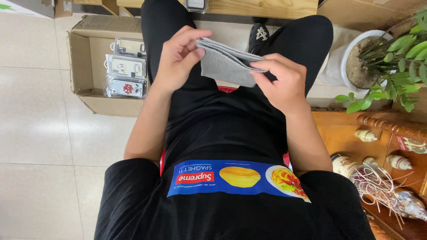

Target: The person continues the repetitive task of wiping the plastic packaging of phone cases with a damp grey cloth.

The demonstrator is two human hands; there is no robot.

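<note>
Folded grey cloth (227,64) held above lap, between both hands. Left hand (180,60) pinches upper left corner; right hand (284,82) grips right edge, fingers closed on it. Cardboard box (84,58) left on floor, holding what look like packaged phone cases (126,69).

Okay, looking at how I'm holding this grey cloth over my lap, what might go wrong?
The grey cloth is pinched only at its edges by the left hand and right hand, so the fold may slip open. If dropped, it could land on the floor tiles beside the cardboard box and pick up dirt.
</note>
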